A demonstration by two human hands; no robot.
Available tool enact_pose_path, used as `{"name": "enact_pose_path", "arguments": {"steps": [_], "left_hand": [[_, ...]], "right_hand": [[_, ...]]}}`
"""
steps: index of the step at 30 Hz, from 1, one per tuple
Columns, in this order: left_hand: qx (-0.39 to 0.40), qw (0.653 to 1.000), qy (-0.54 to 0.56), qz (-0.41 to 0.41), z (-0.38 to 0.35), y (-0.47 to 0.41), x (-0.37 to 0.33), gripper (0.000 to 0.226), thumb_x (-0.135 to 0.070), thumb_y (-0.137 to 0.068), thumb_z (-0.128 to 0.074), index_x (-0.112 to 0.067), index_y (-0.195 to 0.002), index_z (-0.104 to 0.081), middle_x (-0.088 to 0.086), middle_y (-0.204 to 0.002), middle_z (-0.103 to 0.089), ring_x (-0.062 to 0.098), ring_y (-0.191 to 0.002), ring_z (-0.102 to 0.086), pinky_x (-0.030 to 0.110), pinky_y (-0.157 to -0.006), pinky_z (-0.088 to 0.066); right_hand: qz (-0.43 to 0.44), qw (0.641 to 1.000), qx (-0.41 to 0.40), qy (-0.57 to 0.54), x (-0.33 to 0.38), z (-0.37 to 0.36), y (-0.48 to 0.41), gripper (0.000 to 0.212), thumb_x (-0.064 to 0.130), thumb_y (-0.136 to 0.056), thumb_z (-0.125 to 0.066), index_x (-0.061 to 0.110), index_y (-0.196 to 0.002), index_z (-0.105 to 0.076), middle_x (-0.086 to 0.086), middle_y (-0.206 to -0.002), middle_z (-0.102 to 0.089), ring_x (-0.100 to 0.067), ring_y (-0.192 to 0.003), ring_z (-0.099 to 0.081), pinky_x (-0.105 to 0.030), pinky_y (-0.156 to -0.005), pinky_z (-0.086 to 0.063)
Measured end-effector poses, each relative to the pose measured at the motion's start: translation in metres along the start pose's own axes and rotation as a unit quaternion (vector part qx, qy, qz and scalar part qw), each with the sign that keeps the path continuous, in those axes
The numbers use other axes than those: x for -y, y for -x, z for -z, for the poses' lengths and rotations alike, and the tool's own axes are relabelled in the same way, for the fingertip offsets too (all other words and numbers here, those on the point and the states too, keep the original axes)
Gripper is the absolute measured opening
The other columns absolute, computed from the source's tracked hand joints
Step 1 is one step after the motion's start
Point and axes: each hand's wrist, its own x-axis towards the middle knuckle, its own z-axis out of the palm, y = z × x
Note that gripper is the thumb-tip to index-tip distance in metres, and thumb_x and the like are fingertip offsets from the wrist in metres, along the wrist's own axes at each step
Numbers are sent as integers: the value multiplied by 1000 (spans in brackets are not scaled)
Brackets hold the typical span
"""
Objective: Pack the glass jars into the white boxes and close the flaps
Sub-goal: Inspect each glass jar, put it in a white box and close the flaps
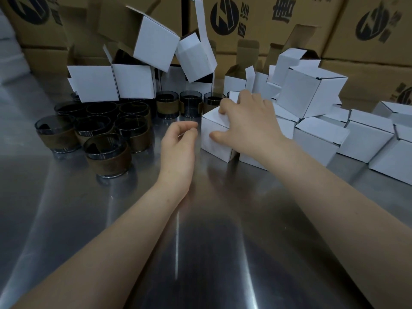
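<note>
Right hand (249,117): we see it gripping the white box (216,139), fingers over the top, thumb on the near face | Left hand (178,141): loosely curled, holding nothing, just beside that box | White box: flaps closed, on the steel table (200,230), between glass jars (107,152) at left and closed boxes (323,141) at right

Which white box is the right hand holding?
The closed box nearest the jars, at the left end of the closed boxes; the right hand grips its top.
</note>
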Motion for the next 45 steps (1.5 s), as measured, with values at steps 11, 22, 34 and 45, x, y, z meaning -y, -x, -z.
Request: {"name": "enact_pose_path", "arguments": {"steps": [11, 22, 34, 45], "left_hand": [[8, 998, -55, -25, 1, -1, 6, 27, -7, -93, -49, -30, -89, -63, -14, -85, -58, 2, -76, -51, 24, -78, -42], [15, 996, -79, -26, 1, 0, 5, 27, -6, -92, -47, -29, -91, -62, -10, -82, -56, 4, -68, -48, 20, -64, -41], [-4, 996, -79, -47, 0, -2, 8, 30, -2, -91, -48, -28, -87, -63, -12, -88, -62, -4, -73, -55, 3, -61, -42], [-83, 991, -74, -68, 2, 0, 4, 29, 6, -87, -44, -15, -87, -64, -3, -88, -66, 10, -87, -60, 18, -78, -48]], "right_hand": [[-89, 996, 13, 29, -12, -4, -4, 32, 32, -83, -62, 11, -107, -55, -11, -107, -43, -34, -110, -41, -38, -81, -20], [-144, 987, 23, 66, -12, -8, -8, 24, 21, -87, -58, 11, -108, -50, -18, -122, -48, -39, -118, -41, -46, -99, -29], [-56, 991, -117, 32, -5, -8, -6, 30, 15, -88, -53, 12, -117, -61, -11, -114, -55, -32, -110, -48, -40, -89, -26], [-38, 947, 13, -318, 42, -38, -42, 46, 8, -88, -54, 11, -134, -53, -9, -114, -64, -23, -106, -58, -25, -78, -39]]}}
